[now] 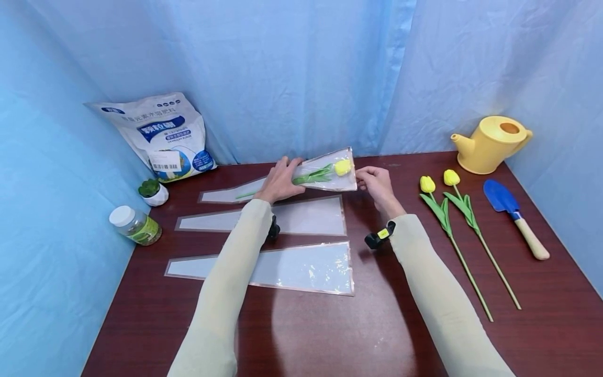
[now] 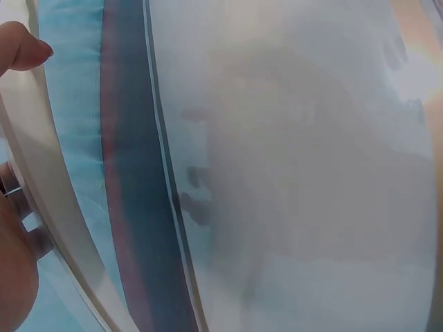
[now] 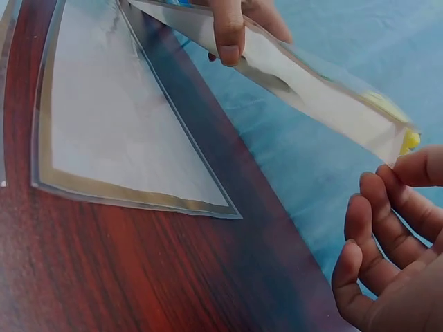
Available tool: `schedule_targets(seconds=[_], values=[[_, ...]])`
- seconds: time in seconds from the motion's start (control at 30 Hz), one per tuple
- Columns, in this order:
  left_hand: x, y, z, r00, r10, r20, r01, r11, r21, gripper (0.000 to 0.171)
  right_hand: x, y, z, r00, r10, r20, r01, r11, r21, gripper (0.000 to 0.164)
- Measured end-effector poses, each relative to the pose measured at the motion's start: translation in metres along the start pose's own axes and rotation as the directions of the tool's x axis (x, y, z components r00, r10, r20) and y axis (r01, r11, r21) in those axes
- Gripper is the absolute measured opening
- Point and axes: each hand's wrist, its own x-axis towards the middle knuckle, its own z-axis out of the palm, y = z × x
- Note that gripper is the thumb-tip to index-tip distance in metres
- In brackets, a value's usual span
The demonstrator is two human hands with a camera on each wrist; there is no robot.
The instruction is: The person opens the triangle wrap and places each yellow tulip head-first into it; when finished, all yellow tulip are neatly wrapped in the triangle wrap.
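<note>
A clear-fronted flower sleeve (image 1: 336, 183) with gold-edged borders holds a yellow tulip (image 1: 342, 167), its bloom near the wide end and its green stem toward the narrow end. My left hand (image 1: 281, 180) grips this sleeve around its middle, thumb on the near edge; in the right wrist view the sleeve is raised off the table. At the wide end, my right hand (image 1: 377, 186) pinches a corner between thumb and index finger, other fingers loosely curled. Nearer to me lie two more flat sleeves, a middle one (image 1: 313, 215) and a front one (image 1: 301, 267).
Two yellow tulips (image 1: 427, 184) lie right of my right arm, beside a blue trowel (image 1: 502, 196). Behind them stands a yellow watering can (image 1: 490, 146). At the left are a white fertilizer bag (image 1: 165, 136), a small potted succulent (image 1: 154, 193) and a white-lidded jar (image 1: 136, 225).
</note>
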Motion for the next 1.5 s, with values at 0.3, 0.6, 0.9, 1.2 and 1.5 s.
schedule_targets(seconds=[0.3, 0.6, 0.9, 1.2, 1.5], values=[[0.0, 0.0, -0.001, 1.0, 0.005, -0.011, -0.005, 1.0, -0.001, 0.08, -0.003, -0.001, 0.004, 0.985, -0.154, -0.082, 0.164, 0.978, 0.126, 0.025], [0.003, 0.004, -0.001, 1.0, 0.006, -0.018, -0.005, 1.0, 0.026, 0.08, -0.004, -0.003, 0.007, 0.985, -0.163, 0.047, 0.159, 0.984, 0.082, 0.055], [0.004, 0.006, -0.001, 1.0, 0.005, -0.02, -0.004, 0.999, 0.033, 0.08, -0.004, -0.002, 0.009, 0.973, -0.142, 0.184, 0.125, 0.987, 0.097, 0.069], [0.006, 0.005, 0.0, 1.0, 0.009, -0.021, -0.009, 0.999, 0.031, 0.08, -0.002, 0.001, 0.011, 0.938, -0.091, 0.334, 0.038, 0.986, 0.163, 0.093], [0.004, -0.001, -0.003, 1.0, -0.005, -0.01, 0.006, 0.998, 0.055, 0.08, 0.001, 0.001, 0.011, 0.967, -0.067, 0.245, 0.049, 0.996, 0.08, 0.033]])
